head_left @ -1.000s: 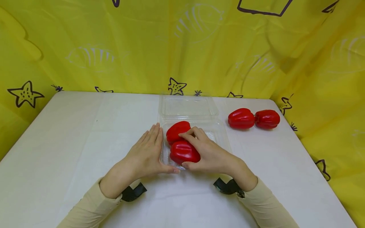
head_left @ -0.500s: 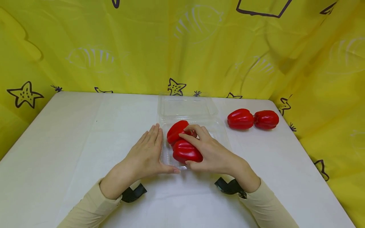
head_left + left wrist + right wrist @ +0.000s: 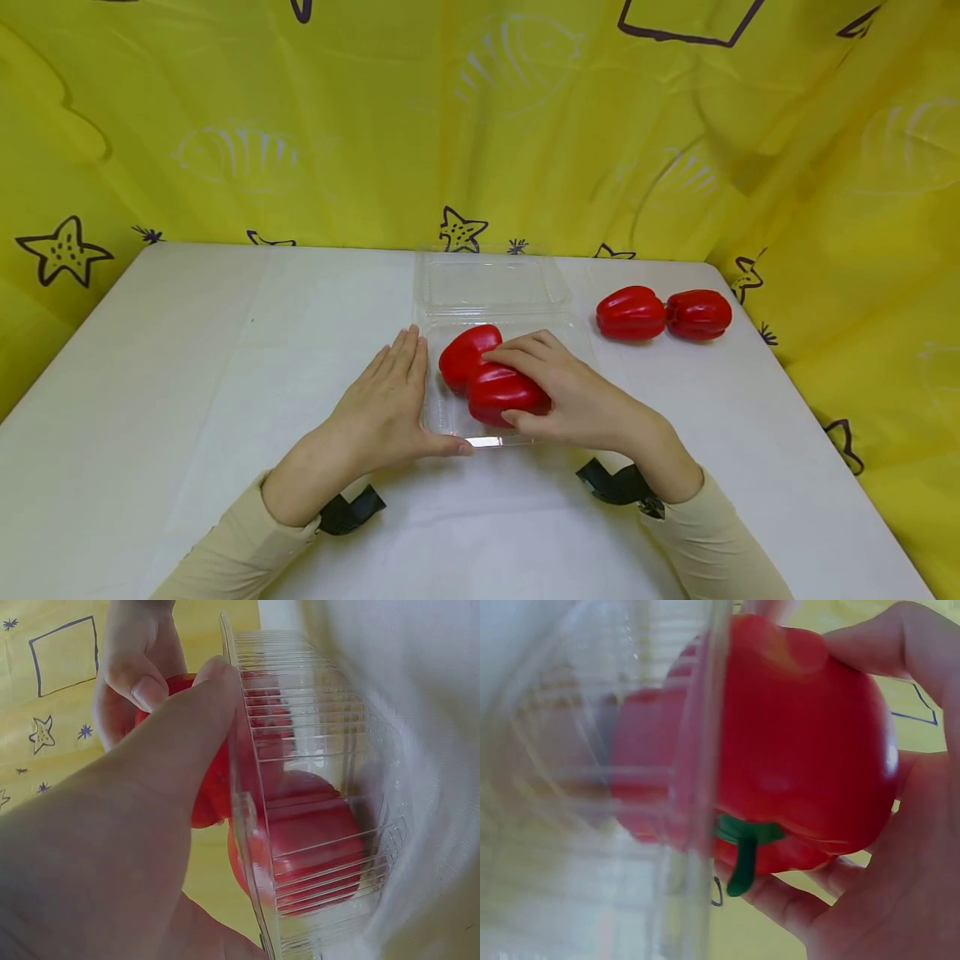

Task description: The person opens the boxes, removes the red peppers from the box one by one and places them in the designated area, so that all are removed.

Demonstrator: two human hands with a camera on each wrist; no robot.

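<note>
In the head view my right hand (image 3: 581, 400) grips a glossy red bell pepper (image 3: 504, 396), fingers over its top and thumb at its near side. The right wrist view shows its green stem (image 3: 746, 855) and part of the pepper above the rim of a clear plastic clamshell box (image 3: 510, 440). A second red bell pepper (image 3: 465, 357) lies inside the box, against its left side. My left hand (image 3: 382, 408) lies along the box's left wall with straight fingers. Its thumb (image 3: 214, 675) rests along the near rim.
The clear lid (image 3: 491, 285) is folded back behind the box. Two more red bell peppers (image 3: 632, 314) lie end to end on the white table (image 3: 225, 367), right of the box. A yellow patterned curtain (image 3: 360, 125) hangs behind and beside the table.
My right hand has moved the gripped pepper rightward within the box area. The other pepper in the box has shifted only slightly. My left hand has kept its place.
</note>
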